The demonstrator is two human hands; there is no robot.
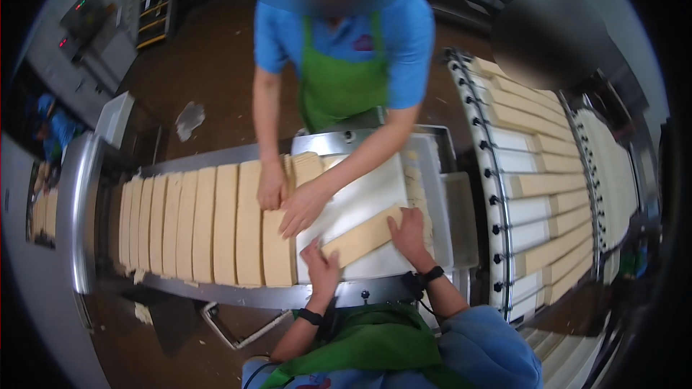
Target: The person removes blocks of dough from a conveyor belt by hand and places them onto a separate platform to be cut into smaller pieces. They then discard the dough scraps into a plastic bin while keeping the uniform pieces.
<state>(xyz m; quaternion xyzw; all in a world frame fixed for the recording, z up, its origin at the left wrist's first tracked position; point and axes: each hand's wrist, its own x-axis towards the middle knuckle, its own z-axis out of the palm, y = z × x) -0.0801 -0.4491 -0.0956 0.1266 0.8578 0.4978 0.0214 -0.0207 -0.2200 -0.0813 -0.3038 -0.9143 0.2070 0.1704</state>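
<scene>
Cream dough strip (366,236) slants over white surface (375,196); your right hand (411,238) clasps one end, your left hand (321,268), fingers half-curled, touches other, grip unclear.

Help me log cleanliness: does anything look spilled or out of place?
Yes: an irregular whitish patch on the brown floor, beyond the silver metal worktable, looks spilled or dropped, lying apart from the work; its material is unclear.

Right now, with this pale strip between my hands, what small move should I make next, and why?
I'd probably raise the pale strip by both ends together: your left hand is at one end, your right hand at the other, and the co-worker's hands are at the row of slabs, clear of it.
</scene>
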